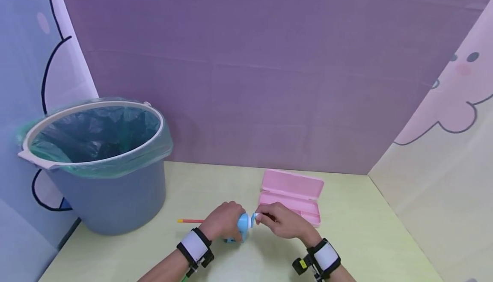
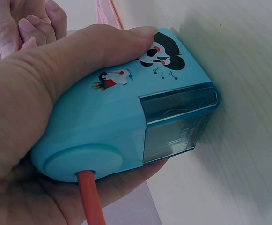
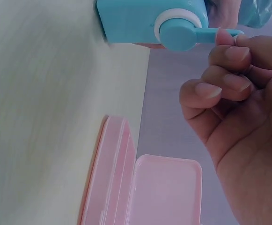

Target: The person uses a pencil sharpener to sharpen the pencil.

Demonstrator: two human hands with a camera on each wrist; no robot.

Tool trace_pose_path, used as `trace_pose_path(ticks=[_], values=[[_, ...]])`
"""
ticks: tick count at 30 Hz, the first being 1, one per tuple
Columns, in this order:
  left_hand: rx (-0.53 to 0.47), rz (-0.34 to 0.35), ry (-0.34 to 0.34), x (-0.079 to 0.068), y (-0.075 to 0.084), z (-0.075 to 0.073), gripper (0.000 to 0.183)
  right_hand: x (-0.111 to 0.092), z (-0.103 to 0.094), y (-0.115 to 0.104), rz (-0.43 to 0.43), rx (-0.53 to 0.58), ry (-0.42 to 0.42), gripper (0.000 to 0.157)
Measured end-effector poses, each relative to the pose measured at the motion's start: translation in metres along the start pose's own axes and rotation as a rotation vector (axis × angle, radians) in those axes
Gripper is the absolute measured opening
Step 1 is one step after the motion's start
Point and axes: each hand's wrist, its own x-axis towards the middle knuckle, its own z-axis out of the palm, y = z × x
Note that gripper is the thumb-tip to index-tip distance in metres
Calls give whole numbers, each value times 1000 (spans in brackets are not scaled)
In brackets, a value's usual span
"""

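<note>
My left hand grips a light blue crank pencil sharpener, its thumb lying along the side printed with cartoon animals. A red pencil sticks out of the hole in the sharpener's round end. The clear shavings drawer shows in the left wrist view. On the other end is the crank, whose knob my right hand pinches between thumb and index finger. The remaining right fingers are curled beside it. The pencil's tip is hidden inside the sharpener.
Just behind my right hand an open pink pencil case lies on the pale table. A grey-blue bin with a green liner stands at the left. A purple backdrop rises behind the table.
</note>
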Motion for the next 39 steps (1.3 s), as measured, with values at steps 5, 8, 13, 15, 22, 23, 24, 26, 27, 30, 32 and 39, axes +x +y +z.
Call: trace_pose_path(ticks=[5, 8, 13, 15, 22, 23, 24, 26, 27, 30, 32, 39], values=[[21, 6, -1, 0, -1, 2, 41, 4, 1, 5, 1, 3, 13, 23], [31, 11, 0, 1, -1, 3, 43, 5, 1, 7, -9, 6, 23, 22], [38, 18, 6, 0, -1, 4, 43, 8, 2, 12, -12, 5, 32, 21], [39, 25, 7, 0, -1, 5, 42, 8, 2, 14, 4, -1, 37, 22], [27, 8, 0, -1, 0, 9, 43, 10, 5, 20, 21, -8, 31, 19], [26, 2, -1, -2, 0, 8, 44, 11, 5, 21, 21, -13, 32, 19], [23, -2, 0, -1, -1, 8, 44, 12, 5, 22, 21, -17, 32, 19], [25, -2, 1, -1, -1, 8, 44, 13, 5, 23, 21, -22, 34, 21], [27, 2, 2, 0, -1, 7, 44, 13, 5, 24, 21, -27, 34, 22], [35, 9, 4, 1, -1, 6, 44, 15, 5, 26, 19, -43, 37, 24], [44, 14, 5, 1, -1, 5, 45, 16, 5, 28, 13, -57, 37, 23], [45, 16, 6, 1, 0, 0, 45, 20, 7, 32, 2, -93, 40, 22]])
